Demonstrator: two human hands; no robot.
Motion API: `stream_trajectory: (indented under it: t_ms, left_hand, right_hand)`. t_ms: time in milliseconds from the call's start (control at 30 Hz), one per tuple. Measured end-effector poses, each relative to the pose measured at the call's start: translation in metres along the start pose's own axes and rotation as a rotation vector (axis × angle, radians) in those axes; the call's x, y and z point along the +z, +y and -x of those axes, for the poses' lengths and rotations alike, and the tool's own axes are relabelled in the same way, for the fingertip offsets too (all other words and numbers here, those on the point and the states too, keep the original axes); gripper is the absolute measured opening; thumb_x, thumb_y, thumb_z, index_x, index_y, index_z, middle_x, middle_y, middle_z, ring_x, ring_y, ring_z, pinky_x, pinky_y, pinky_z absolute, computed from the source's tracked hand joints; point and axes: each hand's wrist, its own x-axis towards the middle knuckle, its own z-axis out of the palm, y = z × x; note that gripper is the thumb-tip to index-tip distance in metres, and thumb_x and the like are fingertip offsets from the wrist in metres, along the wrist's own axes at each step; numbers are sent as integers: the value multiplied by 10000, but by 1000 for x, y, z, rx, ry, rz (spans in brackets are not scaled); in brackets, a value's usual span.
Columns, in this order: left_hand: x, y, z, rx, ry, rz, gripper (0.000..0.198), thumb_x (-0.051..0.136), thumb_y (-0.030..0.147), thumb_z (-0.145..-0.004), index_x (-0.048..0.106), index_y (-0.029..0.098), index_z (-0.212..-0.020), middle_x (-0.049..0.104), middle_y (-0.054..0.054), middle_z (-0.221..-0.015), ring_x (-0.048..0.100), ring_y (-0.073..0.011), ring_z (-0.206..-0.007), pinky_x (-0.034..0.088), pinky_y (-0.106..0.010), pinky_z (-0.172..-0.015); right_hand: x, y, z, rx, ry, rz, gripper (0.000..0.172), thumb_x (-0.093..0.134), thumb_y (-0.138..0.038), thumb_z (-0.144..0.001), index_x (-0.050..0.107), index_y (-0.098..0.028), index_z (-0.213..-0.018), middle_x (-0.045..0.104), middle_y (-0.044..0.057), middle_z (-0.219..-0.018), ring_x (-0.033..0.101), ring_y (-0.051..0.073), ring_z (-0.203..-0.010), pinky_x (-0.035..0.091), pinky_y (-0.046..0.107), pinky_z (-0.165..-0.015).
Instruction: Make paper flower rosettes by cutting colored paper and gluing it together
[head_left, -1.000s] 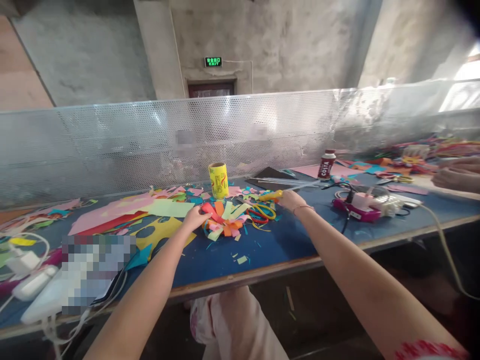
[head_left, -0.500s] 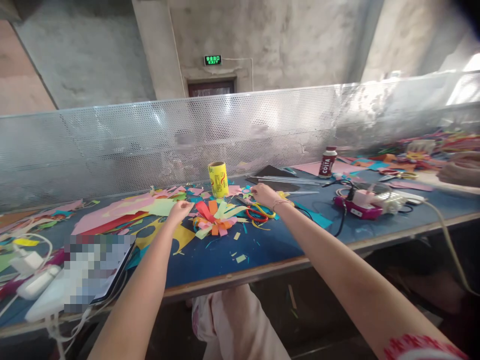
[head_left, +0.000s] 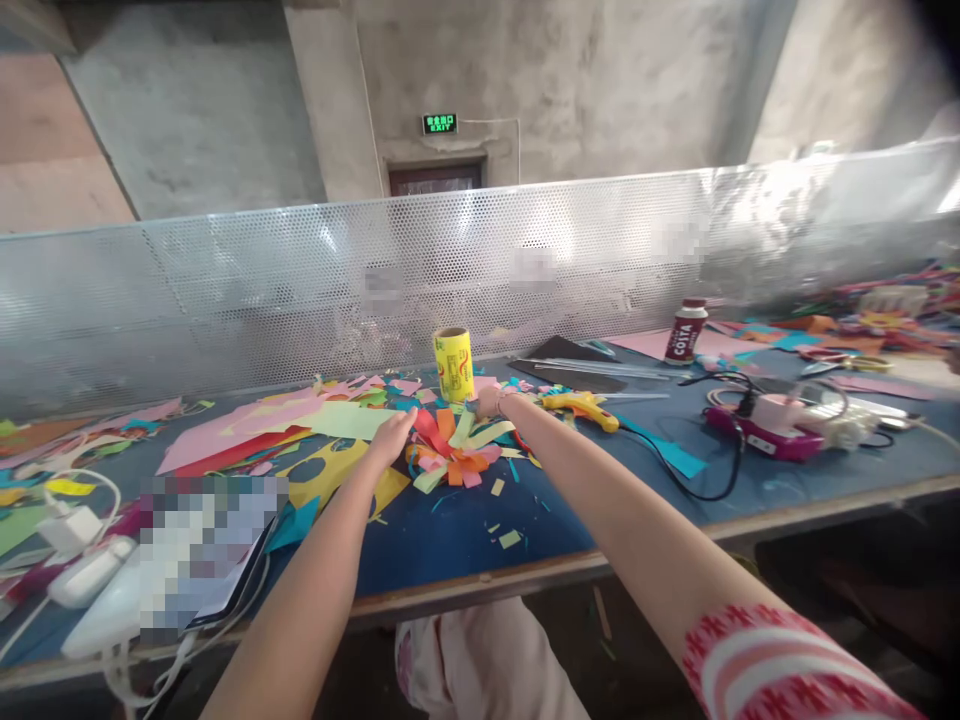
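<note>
A flower of looped paper strips in red, orange, pink and pale green lies on the blue table before me. My left hand is at its left edge beside a red strip, fingers drawn together; what they hold, if anything, is hidden. Behind the flower's right side, my right hand is closed near the pale green strips, its fingertips too small to make out. A yellow glue gun lies to the right of my right wrist. The scissors are mostly covered by my right forearm.
A yellow tape roll stands behind the flower. Coloured paper sheets and a phone-like device lie left. Right are a COSTA bottle, a purple power strip and cables. A perforated metal screen borders the table's back.
My right hand has moved left towards the flower, uncovering the glue gun and covering the scissors. My left hand has come closer to the flower's edge. The view has shifted slightly.
</note>
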Motion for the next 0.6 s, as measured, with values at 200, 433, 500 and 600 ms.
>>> stream_trajectory:
  t_ms: [200,433,500,600]
  left_hand:
    - [0,2,0,-1,8,-18,481,255,570,-859,500,205,-664,611,-39,-734,567,-208,-734,399,-307,-682]
    - [-2,6,4,4,90,-65,392,369,500,-846,499,204,-623,586,-31,-641,567,-207,-694,390,-298,-646]
    - [-4,6,4,10,143,-78,355,390,455,-845,503,203,-622,599,-41,-659,576,-210,-711,398,-300,-653]
    - [-9,4,3,25,258,-79,221,467,364,-808,546,194,-689,639,-61,-773,591,-214,-795,419,-303,-718]
  right_hand:
    - [-7,0,-2,112,-107,-86,344,526,-364,-880,544,-169,-1164,553,73,-1178,567,201,-998,493,400,-833]
    - [-35,28,5,145,231,-313,232,596,-217,-799,671,-112,-992,678,72,-952,620,176,-846,496,261,-741]
    - [-40,32,9,142,298,-391,225,590,-138,-755,697,-115,-951,701,52,-840,626,141,-739,491,217,-657]
    - [-43,33,16,114,336,-509,218,579,-80,-716,714,-124,-881,692,27,-714,600,103,-615,476,182,-571]
